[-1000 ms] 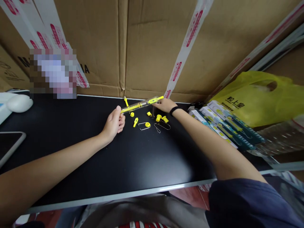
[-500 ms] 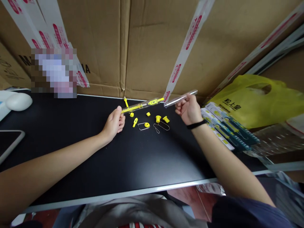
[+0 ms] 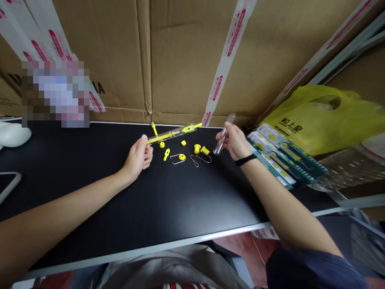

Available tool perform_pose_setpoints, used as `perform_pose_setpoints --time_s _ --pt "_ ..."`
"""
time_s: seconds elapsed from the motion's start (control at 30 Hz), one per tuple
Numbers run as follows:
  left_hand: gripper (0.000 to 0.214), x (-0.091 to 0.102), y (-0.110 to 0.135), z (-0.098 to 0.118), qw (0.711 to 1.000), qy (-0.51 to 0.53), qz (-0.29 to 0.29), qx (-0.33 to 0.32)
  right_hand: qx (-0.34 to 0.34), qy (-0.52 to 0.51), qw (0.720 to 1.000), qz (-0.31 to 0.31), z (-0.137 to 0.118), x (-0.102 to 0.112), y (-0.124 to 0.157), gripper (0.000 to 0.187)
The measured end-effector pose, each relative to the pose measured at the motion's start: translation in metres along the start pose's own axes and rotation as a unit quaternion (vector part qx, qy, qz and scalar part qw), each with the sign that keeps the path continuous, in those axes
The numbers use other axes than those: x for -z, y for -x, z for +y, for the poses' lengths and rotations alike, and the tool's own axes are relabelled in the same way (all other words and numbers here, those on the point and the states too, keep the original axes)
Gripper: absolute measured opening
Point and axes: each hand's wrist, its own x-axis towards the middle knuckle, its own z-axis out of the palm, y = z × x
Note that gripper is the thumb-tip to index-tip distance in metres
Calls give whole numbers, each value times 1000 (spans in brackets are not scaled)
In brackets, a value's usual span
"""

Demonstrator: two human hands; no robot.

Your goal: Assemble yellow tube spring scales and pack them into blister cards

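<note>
My left hand [image 3: 138, 155] is closed round the near end of a clear tube with yellow parts [image 3: 174, 134], which slants up to the right above the black table [image 3: 168, 196]. A yellow tip sticks out at its far end. In my right hand [image 3: 236, 140] is an empty-looking clear plastic tube [image 3: 221, 143], gripped near its upper end and tilted, apart from the other tube. Between the hands lie a yellow flanged plug [image 3: 197, 148], another yellow plug [image 3: 205, 150], a flat yellow piece [image 3: 166, 154], a yellow ring [image 3: 182, 157] and a bent wire hook [image 3: 195, 161].
A yellow pin-like piece [image 3: 154, 129] lies near the cardboard box [image 3: 186, 60] behind the table. To the right are several carded packages [image 3: 282, 154] and a yellow plastic bag [image 3: 325, 120]. A phone-like device [image 3: 9, 184] and a white rounded object [image 3: 16, 134] sit at the left.
My right hand has turned the clear tube from a shallow slant to a steep one, its lower end now pointing down. My left hand keeps its hold. The whole view has shifted slightly.
</note>
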Motion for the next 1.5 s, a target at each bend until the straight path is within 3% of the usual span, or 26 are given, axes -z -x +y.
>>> perform_pose_setpoints --time_s 0.07,0.1,0.2,0.3,0.43,0.53,0.63,0.7,0.8,1.07,1.4,1.5 --pt "42 0 0 0 1000 -3 0 -1 -11 161 987 -13 9 9 -8 34" --pt "42 0 0 0 1000 -5 0 -2 14 257 966 -14 13 13 -12 33" --pt "42 0 0 0 1000 -11 -4 -4 79 497 864 -1 24 21 -21 29" --pt "43 0 0 0 1000 -14 -4 -7 91 588 803 6 30 19 -23 23" --pt "44 0 0 0 1000 -12 -2 -9 151 611 777 14 28 14 -18 24" --pt "44 0 0 0 1000 -13 -1 -10 262 577 773 12 16 7 -6 20" --pt "43 -1 0 0 1000 -15 -5 -8 349 494 793 -66 3 -5 14 9" --pt "43 -1 1 1 1000 -17 -3 -6 369 484 786 -111 -2 -12 24 9" --pt "42 -1 1 1 1000 -19 -1 -5 357 503 777 -130 -3 -16 28 12" --pt "43 0 0 0 1000 -20 -4 -6 304 509 796 -118 4 2 9 12" --pt "43 -1 1 0 1000 -20 -6 -6 296 502 784 -213 7 -4 16 11" --pt "43 -1 1 1 1000 -22 -6 -6 285 490 795 -215 9 -4 14 6"
